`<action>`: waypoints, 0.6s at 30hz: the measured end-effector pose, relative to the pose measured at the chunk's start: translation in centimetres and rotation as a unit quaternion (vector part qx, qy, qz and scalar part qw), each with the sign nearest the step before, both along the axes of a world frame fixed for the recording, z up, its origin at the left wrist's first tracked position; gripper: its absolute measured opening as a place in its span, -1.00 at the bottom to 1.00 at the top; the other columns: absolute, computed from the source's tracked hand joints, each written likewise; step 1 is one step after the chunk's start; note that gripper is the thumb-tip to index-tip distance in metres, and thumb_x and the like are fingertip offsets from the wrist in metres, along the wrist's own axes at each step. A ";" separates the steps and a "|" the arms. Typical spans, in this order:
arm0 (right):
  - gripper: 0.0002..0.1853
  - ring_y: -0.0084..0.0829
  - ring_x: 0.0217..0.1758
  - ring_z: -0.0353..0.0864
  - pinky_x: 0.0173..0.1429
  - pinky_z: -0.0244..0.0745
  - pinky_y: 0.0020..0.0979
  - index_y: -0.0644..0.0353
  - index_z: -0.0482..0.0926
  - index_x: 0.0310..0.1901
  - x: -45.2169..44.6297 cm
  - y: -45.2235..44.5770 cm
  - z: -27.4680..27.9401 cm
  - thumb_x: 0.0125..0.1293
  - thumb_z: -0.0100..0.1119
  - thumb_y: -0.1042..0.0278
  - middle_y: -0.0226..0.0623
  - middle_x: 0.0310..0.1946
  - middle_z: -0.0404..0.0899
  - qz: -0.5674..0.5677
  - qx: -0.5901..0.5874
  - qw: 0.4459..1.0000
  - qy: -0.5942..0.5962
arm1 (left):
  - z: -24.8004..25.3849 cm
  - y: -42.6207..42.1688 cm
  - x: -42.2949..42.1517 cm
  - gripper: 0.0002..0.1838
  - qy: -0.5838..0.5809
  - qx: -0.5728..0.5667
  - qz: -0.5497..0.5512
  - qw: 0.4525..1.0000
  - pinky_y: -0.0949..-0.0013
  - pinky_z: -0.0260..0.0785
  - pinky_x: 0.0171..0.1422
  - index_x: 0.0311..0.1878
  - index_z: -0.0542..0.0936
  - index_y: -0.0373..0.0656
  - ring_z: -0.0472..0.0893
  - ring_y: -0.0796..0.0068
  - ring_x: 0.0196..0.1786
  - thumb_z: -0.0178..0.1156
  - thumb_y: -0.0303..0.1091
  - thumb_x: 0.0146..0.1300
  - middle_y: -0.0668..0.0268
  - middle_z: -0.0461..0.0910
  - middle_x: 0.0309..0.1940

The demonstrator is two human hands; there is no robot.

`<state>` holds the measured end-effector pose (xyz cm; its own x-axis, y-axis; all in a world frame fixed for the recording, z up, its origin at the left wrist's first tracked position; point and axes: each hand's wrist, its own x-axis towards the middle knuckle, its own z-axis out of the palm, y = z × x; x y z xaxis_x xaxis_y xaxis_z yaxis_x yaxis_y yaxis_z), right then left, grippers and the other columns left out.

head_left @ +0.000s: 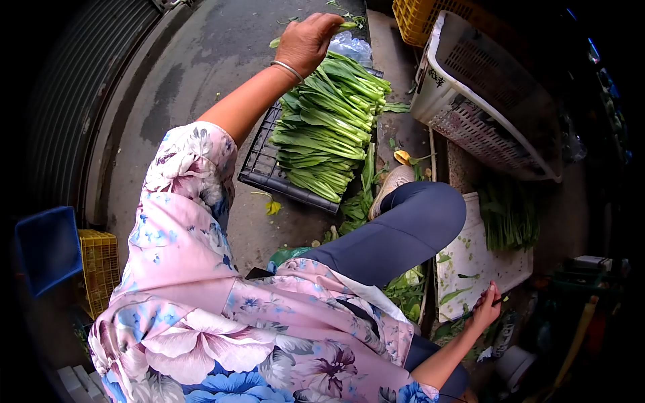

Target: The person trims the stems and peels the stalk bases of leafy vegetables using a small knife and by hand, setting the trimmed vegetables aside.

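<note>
My left hand is closed on a green vegetable stalk above the far end of a black crate. Long leafy greens lie in rows in that crate, stalk ends toward the right. At the lower right, my right hand is closed around a thin dark object, too small to make out, by the near edge of a white board. Leaf scraps lie on the board, and a bundle of greens rests at its far right side.
A white perforated basket stands at the upper right, with a yellow crate behind it. A blue bin and a yellow basket are at the left. Loose leaves lie around my bent leg. Clear plastic sits beyond the greens.
</note>
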<state>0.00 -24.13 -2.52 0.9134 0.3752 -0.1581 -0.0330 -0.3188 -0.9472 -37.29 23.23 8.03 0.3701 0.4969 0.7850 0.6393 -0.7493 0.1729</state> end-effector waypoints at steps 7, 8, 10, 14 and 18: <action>-0.75 -0.76 -0.66 0.14 -0.60 0.02 -0.70 0.24 0.54 -0.12 0.5 -1.3 -0.7 0.23 0.13 0.31 -0.54 -0.60 0.34 -0.012 -0.008 1.000 -0.008 | -6.4 -2.2 1.8 -0.72 0.299 -0.274 0.040 0.913 -0.16 -0.04 0.27 -0.01 0.52 0.09 0.45 0.33 0.07 0.06 -0.30 0.18 0.35 0.49 -0.05; -0.76 -0.76 -0.66 0.14 -0.59 0.02 -0.70 0.25 0.55 -0.13 0.5 -1.4 -0.7 0.22 0.13 0.31 -0.54 -0.60 0.34 -0.009 0.010 1.000 -0.008 | -7.1 -2.3 2.1 -0.72 0.246 -0.262 0.035 0.933 -0.16 -0.03 0.27 -0.03 0.53 0.05 0.46 0.31 0.06 0.06 -0.32 0.17 0.33 0.49 -0.07; -0.79 -0.77 -0.67 0.13 -0.60 0.02 -0.70 0.23 0.55 -0.15 0.4 -1.5 -0.6 0.23 0.13 0.33 -0.55 -0.59 0.36 -0.027 0.001 1.000 -0.015 | -6.2 -3.1 3.8 -0.72 0.223 -0.203 -0.004 0.953 -0.16 0.03 0.22 -0.03 0.53 0.04 0.46 0.29 0.05 0.07 -0.31 0.17 0.32 0.49 -0.03; -0.81 -0.78 -0.66 0.19 -0.59 0.05 -0.71 0.21 0.58 -0.19 0.2 0.0 0.4 0.21 0.15 0.33 -0.54 -0.59 0.43 -0.053 0.001 0.998 0.026 | -2.1 -7.9 11.7 -0.79 0.086 -0.239 -0.217 0.943 0.24 0.32 0.09 -0.14 0.56 -0.17 0.50 0.16 0.01 0.14 -0.44 0.12 0.16 0.51 -0.07; -0.77 -0.73 -0.70 0.29 -0.70 0.06 -0.69 0.23 0.53 -0.14 2.3 2.3 -0.9 0.21 0.13 0.31 -0.48 -0.57 0.45 -0.042 0.026 0.995 0.082 | 2.8 -15.6 22.3 -0.79 0.028 -0.172 -0.383 0.907 0.25 0.38 -0.09 -0.18 0.57 -0.21 0.53 0.18 -0.13 0.15 -0.42 0.09 0.14 0.54 -0.19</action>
